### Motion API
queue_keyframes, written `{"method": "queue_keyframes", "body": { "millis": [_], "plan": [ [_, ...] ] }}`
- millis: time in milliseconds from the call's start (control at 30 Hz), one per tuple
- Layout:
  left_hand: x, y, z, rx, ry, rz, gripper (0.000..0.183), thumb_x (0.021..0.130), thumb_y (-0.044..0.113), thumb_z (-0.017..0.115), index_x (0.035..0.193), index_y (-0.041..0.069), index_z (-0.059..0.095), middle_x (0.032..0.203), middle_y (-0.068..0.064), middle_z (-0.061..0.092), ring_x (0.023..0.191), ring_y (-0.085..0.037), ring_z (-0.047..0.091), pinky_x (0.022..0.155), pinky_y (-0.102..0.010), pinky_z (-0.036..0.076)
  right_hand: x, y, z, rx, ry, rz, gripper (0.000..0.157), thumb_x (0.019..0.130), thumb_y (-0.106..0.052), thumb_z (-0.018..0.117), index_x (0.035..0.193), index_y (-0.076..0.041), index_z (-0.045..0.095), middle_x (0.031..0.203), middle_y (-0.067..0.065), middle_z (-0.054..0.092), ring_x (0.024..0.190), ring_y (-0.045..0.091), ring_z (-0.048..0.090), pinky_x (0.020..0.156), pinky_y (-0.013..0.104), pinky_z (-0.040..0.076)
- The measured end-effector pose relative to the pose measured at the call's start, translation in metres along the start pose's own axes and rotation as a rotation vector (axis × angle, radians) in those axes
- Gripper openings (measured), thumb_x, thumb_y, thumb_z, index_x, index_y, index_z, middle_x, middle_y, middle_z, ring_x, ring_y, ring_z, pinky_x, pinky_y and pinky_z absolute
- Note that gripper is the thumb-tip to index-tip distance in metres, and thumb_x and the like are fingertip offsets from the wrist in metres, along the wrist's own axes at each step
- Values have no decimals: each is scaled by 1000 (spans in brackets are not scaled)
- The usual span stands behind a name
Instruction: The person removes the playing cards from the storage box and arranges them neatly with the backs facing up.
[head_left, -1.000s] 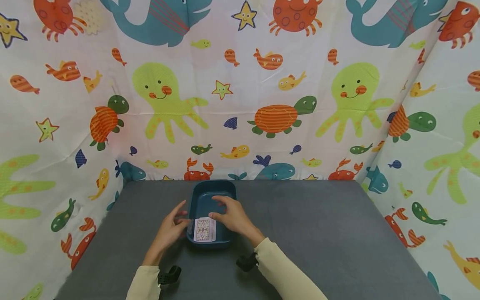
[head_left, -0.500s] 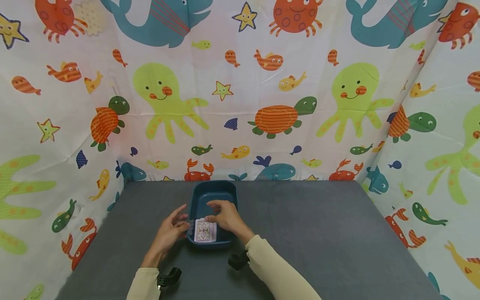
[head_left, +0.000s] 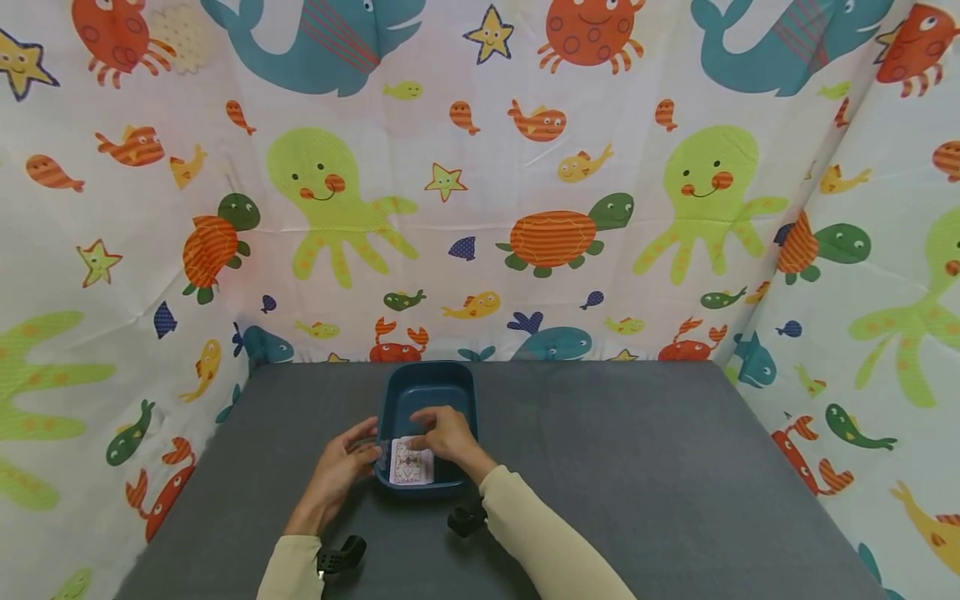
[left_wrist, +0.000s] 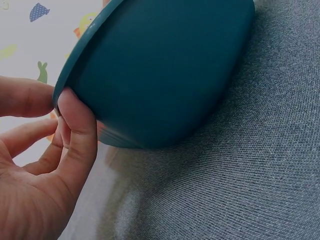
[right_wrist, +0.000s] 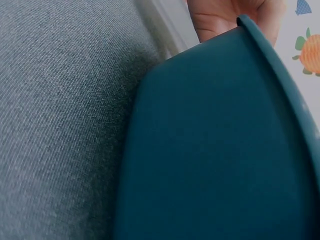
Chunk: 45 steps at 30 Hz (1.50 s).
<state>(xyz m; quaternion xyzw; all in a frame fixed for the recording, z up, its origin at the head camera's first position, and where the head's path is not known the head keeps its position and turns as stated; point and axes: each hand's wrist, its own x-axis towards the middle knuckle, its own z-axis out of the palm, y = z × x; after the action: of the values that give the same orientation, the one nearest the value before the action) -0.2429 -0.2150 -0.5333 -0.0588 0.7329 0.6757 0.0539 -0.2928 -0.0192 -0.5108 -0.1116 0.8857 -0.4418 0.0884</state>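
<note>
A dark teal tray (head_left: 431, 385) stands on the grey table. A stack of patterned playing cards (head_left: 411, 468) lies back side up in its near left part, with a clear strip along the left. My left hand (head_left: 336, 468) is at the tray's left side; in the left wrist view, its thumb (left_wrist: 77, 112) and forefinger pinch the rim. My right hand (head_left: 448, 437) reaches into the tray from the right, thumb over the cards' far edge and forefinger extended apart from it. The tray wall (right_wrist: 210, 140) hides the right hand in the right wrist view.
The grey table (head_left: 600, 475) stretches out on both sides of the tray. A white cloth (head_left: 480, 192) printed with sea animals hangs behind and at the sides. Black wrist cameras (head_left: 342, 554) sit beneath both forearms.
My right hand has moved left and slightly nearer, its thumb now over the cards. The left hand's raised fingers have come down a little at the tray's rim. The tray has hardly moved.
</note>
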Motion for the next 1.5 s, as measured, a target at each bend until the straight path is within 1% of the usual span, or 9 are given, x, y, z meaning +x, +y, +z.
{"method": "queue_keyframes", "body": {
  "millis": [200, 333, 433, 767, 1033, 1167, 1267, 1400, 1500],
  "plan": [
    [1, -1, 1, -16, 4, -8, 55, 94, 1, 56, 147, 10, 44, 143, -16, 44, 114, -28, 54, 74, -28, 52, 4, 4, 4, -17, -19, 26, 40, 75, -20, 86, 112, -12, 73, 96, 6, 66, 83, 17, 56, 71, 32, 49],
    [1, 0, 1, -18, 6, -14, 54, 95, 2, 56, 147, 10, 43, 144, -16, 43, 117, -29, 53, 74, -28, 52, 5, 6, 5, -26, -23, 47, 40, 73, -19, 87, 110, -11, 73, 84, 2, 61, 76, 16, 52, 62, 27, 43],
    [1, 1, 1, -16, 5, -16, 55, 95, 2, 56, 147, 10, 43, 145, -16, 43, 119, -30, 52, 75, -28, 52, 5, 6, 6, -26, -34, 81, 42, 70, -17, 88, 109, -9, 73, 80, 2, 60, 73, 17, 52, 60, 28, 42],
    [0, -2, 0, -23, 0, -18, 54, 96, 3, 56, 147, 11, 43, 145, -16, 43, 119, -30, 52, 76, -29, 53, 4, 6, 11, -92, -65, 99, 50, 65, -14, 92, 110, -8, 71, 87, 5, 65, 78, 19, 56, 75, 37, 49],
    [2, -2, -1, -11, -11, -32, 53, 96, 6, 56, 148, 15, 43, 147, -13, 43, 122, -32, 51, 83, -32, 52, 5, 6, 13, -125, -52, 82, 45, 68, -15, 90, 109, -8, 71, 92, 5, 67, 81, 18, 57, 79, 39, 51],
    [0, -2, -1, -4, -7, -39, 53, 97, 7, 56, 147, 16, 44, 147, -12, 43, 121, -31, 52, 85, -32, 53, 7, 7, 14, -151, -14, 35, 41, 68, -16, 90, 104, -11, 72, 95, 4, 61, 88, 18, 53, 81, 37, 47],
    [0, -2, -2, -19, -4, -36, 53, 96, 6, 57, 146, 16, 45, 145, -12, 44, 120, -30, 53, 84, -32, 53, 8, 8, 13, -141, 10, 4, 38, 69, -15, 89, 102, -12, 71, 92, 4, 60, 86, 17, 52, 75, 34, 46],
    [0, -1, -2, -36, -8, -28, 53, 95, 4, 57, 146, 15, 45, 145, -13, 45, 119, -30, 54, 83, -32, 53, 9, 8, 12, -68, 16, -9, 30, 76, -10, 83, 104, -10, 71, 81, 3, 62, 72, 16, 55, 60, 28, 47],
    [0, -1, -1, -31, -7, -28, 53, 95, 5, 56, 146, 15, 45, 145, -13, 44, 117, -30, 54, 83, -32, 53, 9, 8, 11, -20, 34, -6, 22, 82, -10, 78, 103, -9, 72, 78, 2, 62, 68, 14, 56, 56, 26, 47]
  ]
}}
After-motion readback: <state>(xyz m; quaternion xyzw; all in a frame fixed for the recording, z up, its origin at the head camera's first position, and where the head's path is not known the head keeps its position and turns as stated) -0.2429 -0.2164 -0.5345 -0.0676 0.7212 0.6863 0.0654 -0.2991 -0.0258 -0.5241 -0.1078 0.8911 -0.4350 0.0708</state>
